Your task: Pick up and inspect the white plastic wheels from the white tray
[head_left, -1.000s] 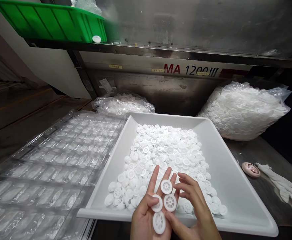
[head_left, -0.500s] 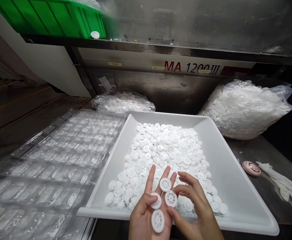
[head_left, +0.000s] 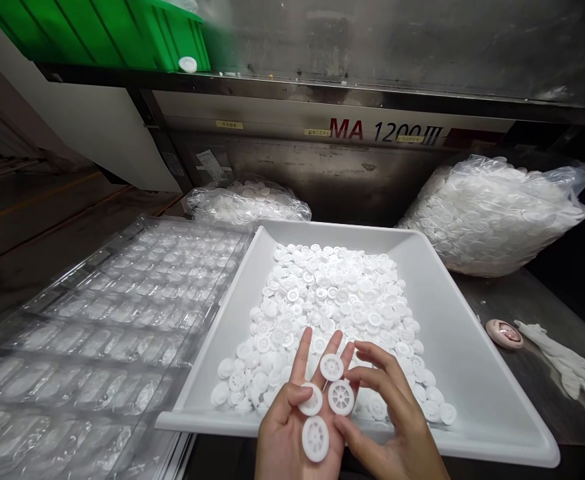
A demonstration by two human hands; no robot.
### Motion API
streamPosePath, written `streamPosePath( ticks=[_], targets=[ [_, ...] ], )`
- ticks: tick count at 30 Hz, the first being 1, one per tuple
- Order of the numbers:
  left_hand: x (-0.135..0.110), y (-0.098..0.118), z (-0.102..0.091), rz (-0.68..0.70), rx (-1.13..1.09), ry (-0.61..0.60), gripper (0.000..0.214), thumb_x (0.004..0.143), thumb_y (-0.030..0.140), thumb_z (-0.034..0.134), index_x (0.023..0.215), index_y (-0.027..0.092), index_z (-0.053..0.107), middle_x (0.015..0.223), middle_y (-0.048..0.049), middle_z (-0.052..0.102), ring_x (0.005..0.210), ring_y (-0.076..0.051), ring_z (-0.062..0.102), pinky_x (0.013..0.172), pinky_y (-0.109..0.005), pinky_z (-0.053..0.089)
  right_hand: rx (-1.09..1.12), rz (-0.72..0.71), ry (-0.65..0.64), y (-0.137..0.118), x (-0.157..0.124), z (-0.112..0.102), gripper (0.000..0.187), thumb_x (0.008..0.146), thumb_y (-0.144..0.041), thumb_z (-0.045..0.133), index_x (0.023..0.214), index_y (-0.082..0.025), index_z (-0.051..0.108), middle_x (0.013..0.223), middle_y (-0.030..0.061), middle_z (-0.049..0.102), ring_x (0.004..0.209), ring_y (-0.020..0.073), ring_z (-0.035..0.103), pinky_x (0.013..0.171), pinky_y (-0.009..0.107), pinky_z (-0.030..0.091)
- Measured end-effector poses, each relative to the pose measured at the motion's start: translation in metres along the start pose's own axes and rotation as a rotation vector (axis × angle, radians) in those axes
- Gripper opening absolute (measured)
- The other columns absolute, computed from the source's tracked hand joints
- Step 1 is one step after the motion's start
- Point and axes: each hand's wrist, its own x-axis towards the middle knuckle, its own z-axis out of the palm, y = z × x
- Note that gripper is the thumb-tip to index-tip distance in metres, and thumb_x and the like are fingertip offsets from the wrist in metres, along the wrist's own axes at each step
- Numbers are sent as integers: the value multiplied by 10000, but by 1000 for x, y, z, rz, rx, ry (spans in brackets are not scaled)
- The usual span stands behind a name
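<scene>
My left hand [head_left: 292,427] is palm up at the bottom centre, fingers stretched out, with several white plastic wheels [head_left: 341,397] lying on the fingers and palm; its thumb presses on one wheel. My right hand [head_left: 397,420] is right beside it, fingers loosely curled, thumb and fingertips touching the wheels on the left hand. Both hands hover over the near edge of a white tray [head_left: 462,360] that holds a heap of the same white wheels [head_left: 332,300].
Clear plastic blister trays [head_left: 112,333] lie stacked at the left. Two clear bags of white parts sit behind the tray, a small bag [head_left: 247,200] and a big bag [head_left: 492,213]. A pink round object [head_left: 503,333] and a white glove [head_left: 567,367] lie at the right. A green bin [head_left: 107,33] sits on the upper ledge.
The wheels on my left hand have shifted slightly under my right fingers. The camera has tilted a little, and both hands stay in place.
</scene>
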Motion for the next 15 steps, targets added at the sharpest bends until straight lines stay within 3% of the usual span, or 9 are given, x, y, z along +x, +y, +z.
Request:
streamPosePath(
  ticks=[4, 10, 15],
  targets=[
    [3, 0, 1, 19, 38, 24, 712, 749, 103, 373, 1423, 268, 211, 1294, -109, 560, 1187, -188, 515, 937, -282, 405, 2, -11, 8, 1, 0, 0, 146, 804, -206, 576, 941, -253, 557, 1242, 40, 423, 1221, 199, 393, 974, 260, 343],
    [5, 2, 2, -25, 0, -23, 712, 742, 142, 377, 1420, 285, 214, 1302, -92, 554, 1190, -164, 509, 1015, -291, 342, 7, -28, 23, 4, -3, -1, 128, 809, -254, 557, 937, -246, 563, 1247, 37, 423, 1208, 199, 399, 957, 245, 342],
    [2, -1, -1, -45, -3, -150, 581, 758, 203, 372, 1333, 267, 426, 1327, -63, 530, 1300, -228, 371, 1103, -409, 196, -48, -105, 74, -4, -5, -2, 164, 810, -238, 561, 972, -253, 540, 1277, 48, 414, 1194, 234, 405, 933, 330, 365]
  ],
)
